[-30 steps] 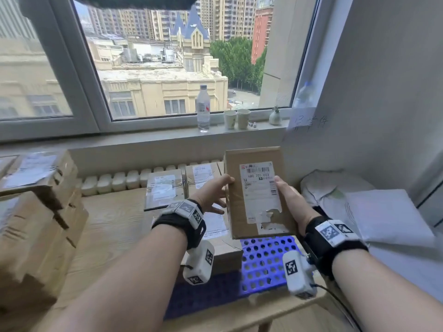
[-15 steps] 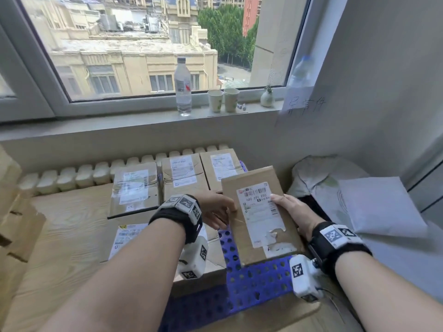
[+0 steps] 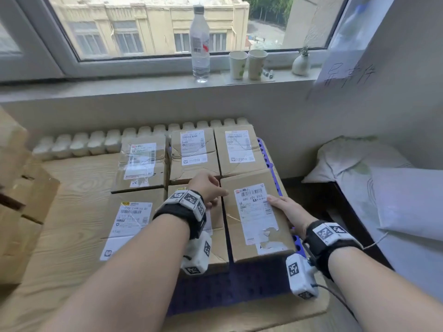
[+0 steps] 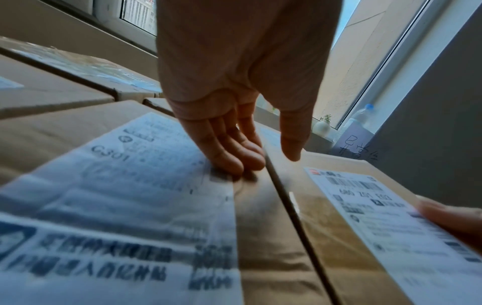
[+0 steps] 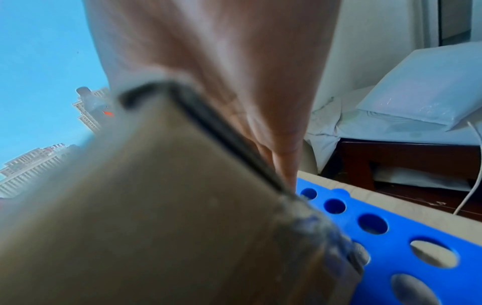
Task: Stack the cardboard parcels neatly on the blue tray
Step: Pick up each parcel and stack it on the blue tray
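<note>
The right hand (image 3: 288, 213) grips the right edge of a cardboard parcel (image 3: 255, 214), thumb on the white shipping label (image 3: 257, 212) and fingers down the side wall, as the right wrist view shows. The left hand (image 3: 207, 188) lies relaxed and flat, fingertips (image 4: 236, 163) resting on the top of the neighbouring parcel (image 3: 215, 238) just left of the seam between the two boxes, thumb over the held parcel's left edge.

The held parcel lies label up at the near right corner of the blue tray (image 3: 268, 154), its long axis running away from the person and turned slightly, far end leaning left. Its label's barcode end points away from the person. Its right side sits just inside the tray's perforated rim (image 5: 378, 227).

Beyond the hands three more parcels (image 3: 194, 154) stand in a row, long axes also running away from the person; left of the left hand lies another (image 3: 130, 226). The tray rests on the wooden counter (image 3: 72, 188). Farther out, a water bottle (image 3: 199, 44) and two paper cups (image 3: 247, 64) stand on the windowsill.
</note>
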Available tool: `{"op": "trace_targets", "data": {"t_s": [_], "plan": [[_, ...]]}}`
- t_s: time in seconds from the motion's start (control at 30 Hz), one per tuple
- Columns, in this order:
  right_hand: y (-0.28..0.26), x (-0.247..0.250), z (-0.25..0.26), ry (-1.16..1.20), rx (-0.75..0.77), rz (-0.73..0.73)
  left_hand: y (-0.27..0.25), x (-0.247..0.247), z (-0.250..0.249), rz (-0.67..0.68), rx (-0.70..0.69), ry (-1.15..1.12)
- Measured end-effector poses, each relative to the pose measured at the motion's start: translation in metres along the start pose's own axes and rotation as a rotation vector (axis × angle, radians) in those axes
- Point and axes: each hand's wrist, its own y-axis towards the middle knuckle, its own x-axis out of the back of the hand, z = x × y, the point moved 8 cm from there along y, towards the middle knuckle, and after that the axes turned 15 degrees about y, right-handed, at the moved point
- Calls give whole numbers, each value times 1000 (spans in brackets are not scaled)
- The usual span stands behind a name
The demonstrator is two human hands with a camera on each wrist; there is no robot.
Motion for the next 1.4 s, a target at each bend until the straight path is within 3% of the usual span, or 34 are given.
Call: {"op": "trace_targets", "data": {"t_s": [0.23,0.83,0.93,1.07,1.27,1.4], "plan": [[17,-5,-13,-89,-86,29,5,-1,-3,-70,-61,235],[22,-13,-1,-350,-63,-23,5,0,-2,-104,-43,257],[9,-14,19,-407,30,-111,2,0,-6,-101,-64,272],[-7,-20,59,-530,275,-267,-8,9,-10,-154,-70,288],[-32,-82,85,-922,621,-202,-35,21,13,-223,-24,303],[-42,-128,73,-1038,694,-88,-60,39,37,-300,29,327]]}}
